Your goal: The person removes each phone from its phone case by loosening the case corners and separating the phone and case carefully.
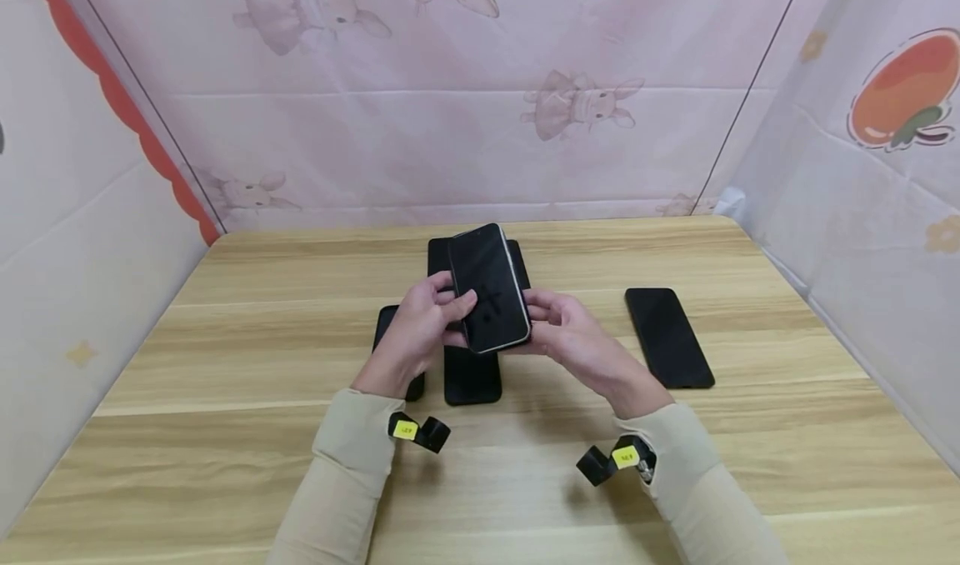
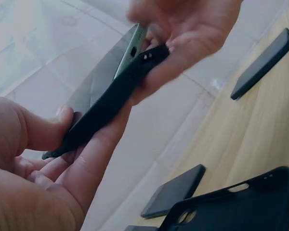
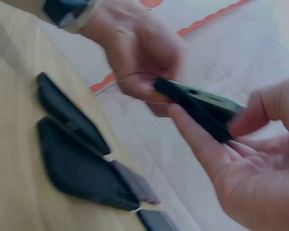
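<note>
You hold the flat phone with a black glass screen and pale green frame (image 1: 491,294) above the table (image 1: 225,365), tilted partly out of a black, flexible-looking case (image 2: 106,98). Your left hand (image 1: 423,319) pinches phone and case, thumb on top; your right hand (image 1: 573,336) grips their other side. You'd do best to support both ends and work the rim along evenly, without forcing a corner. Beneath the phone, dark flat pieces (image 1: 472,379) are partly covered; your fingertips behind it are hidden, and the right wrist view is blurred.
</note>
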`<action>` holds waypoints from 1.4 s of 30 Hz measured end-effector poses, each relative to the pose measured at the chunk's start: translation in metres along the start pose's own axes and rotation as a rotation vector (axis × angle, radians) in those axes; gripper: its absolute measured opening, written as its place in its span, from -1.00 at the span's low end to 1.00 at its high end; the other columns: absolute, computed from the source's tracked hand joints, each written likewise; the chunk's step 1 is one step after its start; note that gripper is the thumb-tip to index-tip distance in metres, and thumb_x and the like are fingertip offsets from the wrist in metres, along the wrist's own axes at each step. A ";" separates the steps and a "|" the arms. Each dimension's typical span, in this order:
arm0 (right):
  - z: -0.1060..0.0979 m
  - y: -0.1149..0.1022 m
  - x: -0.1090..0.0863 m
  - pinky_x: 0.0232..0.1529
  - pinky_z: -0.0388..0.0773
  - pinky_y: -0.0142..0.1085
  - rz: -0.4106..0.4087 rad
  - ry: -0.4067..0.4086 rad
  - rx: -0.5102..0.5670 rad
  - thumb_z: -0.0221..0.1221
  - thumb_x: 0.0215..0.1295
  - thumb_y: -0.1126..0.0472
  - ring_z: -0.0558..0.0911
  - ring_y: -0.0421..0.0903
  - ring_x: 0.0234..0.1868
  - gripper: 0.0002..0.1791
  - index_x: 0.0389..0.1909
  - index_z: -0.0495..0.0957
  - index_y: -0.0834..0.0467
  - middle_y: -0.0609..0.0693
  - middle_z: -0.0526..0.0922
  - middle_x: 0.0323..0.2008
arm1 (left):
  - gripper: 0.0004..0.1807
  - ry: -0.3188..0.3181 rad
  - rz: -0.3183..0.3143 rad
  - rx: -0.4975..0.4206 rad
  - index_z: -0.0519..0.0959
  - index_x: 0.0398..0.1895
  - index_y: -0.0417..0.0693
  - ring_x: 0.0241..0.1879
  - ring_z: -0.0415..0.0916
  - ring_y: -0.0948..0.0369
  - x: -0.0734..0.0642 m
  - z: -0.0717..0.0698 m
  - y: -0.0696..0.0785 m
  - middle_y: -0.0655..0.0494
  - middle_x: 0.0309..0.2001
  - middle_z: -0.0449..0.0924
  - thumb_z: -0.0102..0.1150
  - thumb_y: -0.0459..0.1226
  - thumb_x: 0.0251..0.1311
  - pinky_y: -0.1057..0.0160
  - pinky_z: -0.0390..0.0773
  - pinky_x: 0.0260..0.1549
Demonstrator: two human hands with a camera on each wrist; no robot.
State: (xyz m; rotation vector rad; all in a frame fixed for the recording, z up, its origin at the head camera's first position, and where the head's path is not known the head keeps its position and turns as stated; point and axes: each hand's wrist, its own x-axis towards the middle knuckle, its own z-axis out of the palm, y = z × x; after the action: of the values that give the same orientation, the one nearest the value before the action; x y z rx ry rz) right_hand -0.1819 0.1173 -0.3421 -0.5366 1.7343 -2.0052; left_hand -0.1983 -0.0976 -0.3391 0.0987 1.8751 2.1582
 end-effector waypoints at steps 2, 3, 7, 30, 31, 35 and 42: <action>0.000 -0.003 -0.002 0.16 0.59 -0.08 0.012 -0.018 -0.001 0.00 0.41 0.42 0.66 -0.03 0.12 -0.43 0.41 0.14 0.38 0.37 0.41 0.32 | -0.61 -0.004 0.003 0.010 0.34 0.26 -0.20 -0.32 0.71 0.16 -0.001 -0.001 0.002 -0.03 -0.17 0.66 0.06 -0.35 0.42 0.12 0.73 -0.37; 0.000 -0.005 -0.003 0.17 0.59 -0.09 0.016 -0.026 0.002 0.00 0.41 0.42 0.65 -0.03 0.13 -0.42 0.41 0.13 0.38 0.36 0.39 0.34 | -0.61 -0.005 0.002 0.014 0.34 0.26 -0.19 -0.31 0.71 0.16 -0.001 -0.002 0.003 -0.03 -0.16 0.66 0.07 -0.34 0.42 0.13 0.73 -0.37; -0.001 -0.006 -0.005 0.19 0.57 -0.08 0.023 -0.046 0.014 -0.08 0.42 0.45 0.62 -0.03 0.17 -0.43 0.43 0.10 0.38 0.36 0.35 0.37 | -0.57 -0.014 -0.009 0.014 0.32 0.30 -0.17 -0.27 0.72 0.17 -0.001 -0.003 0.004 -0.06 -0.11 0.65 0.08 -0.33 0.42 0.13 0.74 -0.35; -0.003 0.001 -0.001 -0.27 0.71 0.01 -0.078 0.143 -0.289 -0.07 0.47 0.40 0.68 0.01 -0.22 -0.53 0.35 0.16 0.20 0.31 0.47 0.02 | -0.56 -0.001 -0.056 0.093 0.34 0.29 -0.19 -0.23 0.69 0.17 0.001 0.003 -0.005 -0.22 0.07 0.61 0.10 -0.25 0.42 0.13 0.74 -0.30; -0.002 0.001 -0.001 -0.31 0.71 -0.03 -0.100 0.174 -0.353 -0.05 0.44 0.43 0.65 0.01 -0.25 -0.53 0.33 0.20 0.20 0.28 0.47 -0.05 | -0.55 0.008 -0.056 0.103 0.33 0.30 -0.19 -0.22 0.69 0.16 0.002 0.003 -0.005 -0.23 0.08 0.61 0.10 -0.25 0.42 0.12 0.74 -0.29; -0.001 0.001 -0.001 -0.38 0.62 -0.26 -0.204 0.281 -0.632 0.07 0.37 0.44 0.52 -0.04 -0.26 -0.67 0.12 0.42 0.19 0.14 0.46 -0.21 | -0.54 0.047 -0.056 0.131 0.34 0.29 -0.21 -0.22 0.69 0.13 0.003 0.005 -0.008 -0.25 0.08 0.61 0.12 -0.24 0.41 0.09 0.74 -0.28; 0.000 0.002 -0.001 -0.36 0.40 -0.37 -0.286 0.305 -0.889 0.20 0.30 0.39 0.42 -0.13 -0.35 -0.84 -0.13 0.63 0.19 -0.01 0.43 -0.41 | -0.54 0.057 -0.033 0.207 0.38 0.21 -0.22 -0.33 0.69 0.17 0.003 0.012 -0.010 -0.22 -0.05 0.66 0.21 -0.20 0.35 0.16 0.73 -0.39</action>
State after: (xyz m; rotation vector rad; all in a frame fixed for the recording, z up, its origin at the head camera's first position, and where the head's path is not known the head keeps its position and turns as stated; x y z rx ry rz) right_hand -0.1805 0.1175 -0.3444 -0.8061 2.8742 -1.4238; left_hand -0.1967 -0.0842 -0.3477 0.0479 2.1122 1.9600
